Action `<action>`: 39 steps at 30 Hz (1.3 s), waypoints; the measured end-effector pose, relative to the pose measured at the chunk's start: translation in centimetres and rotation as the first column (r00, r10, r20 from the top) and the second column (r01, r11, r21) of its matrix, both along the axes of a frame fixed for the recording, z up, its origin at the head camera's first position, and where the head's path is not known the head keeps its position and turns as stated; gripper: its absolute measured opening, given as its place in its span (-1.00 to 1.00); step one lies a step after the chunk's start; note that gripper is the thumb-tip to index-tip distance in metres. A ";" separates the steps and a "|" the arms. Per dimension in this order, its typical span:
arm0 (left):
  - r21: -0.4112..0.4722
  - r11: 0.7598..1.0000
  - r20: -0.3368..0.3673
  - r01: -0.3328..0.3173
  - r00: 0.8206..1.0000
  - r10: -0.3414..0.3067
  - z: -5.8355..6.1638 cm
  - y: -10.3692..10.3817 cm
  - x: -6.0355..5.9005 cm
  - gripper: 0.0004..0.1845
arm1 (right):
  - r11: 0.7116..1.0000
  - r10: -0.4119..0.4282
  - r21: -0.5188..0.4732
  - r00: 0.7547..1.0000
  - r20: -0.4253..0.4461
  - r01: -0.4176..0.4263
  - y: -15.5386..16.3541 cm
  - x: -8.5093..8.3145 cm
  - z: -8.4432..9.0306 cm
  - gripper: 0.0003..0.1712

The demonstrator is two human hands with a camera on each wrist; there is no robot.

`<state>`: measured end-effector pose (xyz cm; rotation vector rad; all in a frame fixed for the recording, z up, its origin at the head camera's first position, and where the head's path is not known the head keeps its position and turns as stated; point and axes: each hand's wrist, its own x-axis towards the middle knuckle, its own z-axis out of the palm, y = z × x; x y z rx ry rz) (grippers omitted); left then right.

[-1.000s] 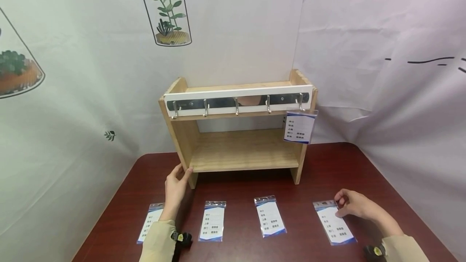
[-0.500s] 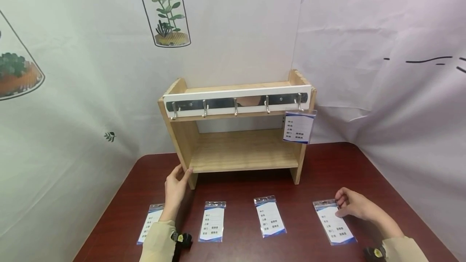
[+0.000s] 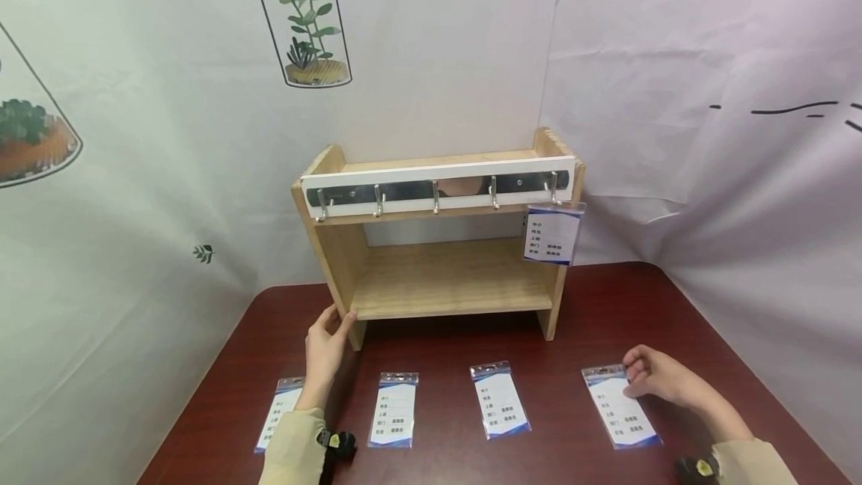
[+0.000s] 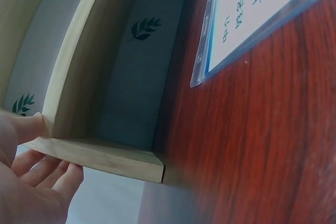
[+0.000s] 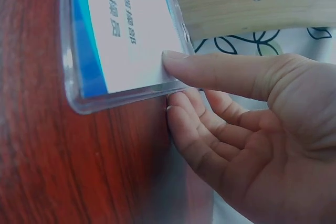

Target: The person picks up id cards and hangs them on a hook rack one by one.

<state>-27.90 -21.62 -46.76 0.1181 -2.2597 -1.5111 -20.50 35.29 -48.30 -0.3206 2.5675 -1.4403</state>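
Observation:
A small wooden shelf (image 3: 451, 275) stands at the back of the table, with a white rail of metal hooks (image 3: 438, 189) across its front. My left hand (image 3: 325, 350) grips the lower end of its left side panel (image 4: 105, 158), thumb on the front and fingers on the outer face. At the right, my right hand (image 3: 663, 376) pinches the right edge of a clear-sleeved name badge (image 3: 622, 406). The thumb lies on top of this badge (image 5: 131, 35) and the fingertips are at its edge. Another badge (image 3: 554, 234) hangs at the rightmost hook.
More badges lie in a row on the dark red table: one badge (image 3: 279, 410) partly behind the left forearm, another badge (image 3: 393, 410) beside it and a third badge (image 3: 500, 400) near the middle. A printed white cloth (image 3: 438, 43) rises behind the shelf.
My right hand and the badge it pinches have shifted slightly up and to the right. My left hand keeps its grip on the shelf.

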 end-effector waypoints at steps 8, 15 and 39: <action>0.020 1.000 -0.004 -0.001 1.000 0.001 0.0 0.0 -0.1 -0.46 | 0.997 -0.064 -0.034 0.998 -0.016 0.064 0.0 0.0 -0.1 -0.48; 0.056 0.998 -0.002 0.014 1.000 -0.014 0.0 0.0 -0.1 -0.47 | 0.986 -0.135 -0.094 0.991 0.004 0.135 -0.2 0.1 0.1 -0.43; 0.068 0.998 0.010 0.010 1.000 -0.010 0.2 0.1 -0.2 -0.48 | 0.957 -0.245 -0.188 0.964 -0.107 0.222 -1.1 0.7 3.5 -0.44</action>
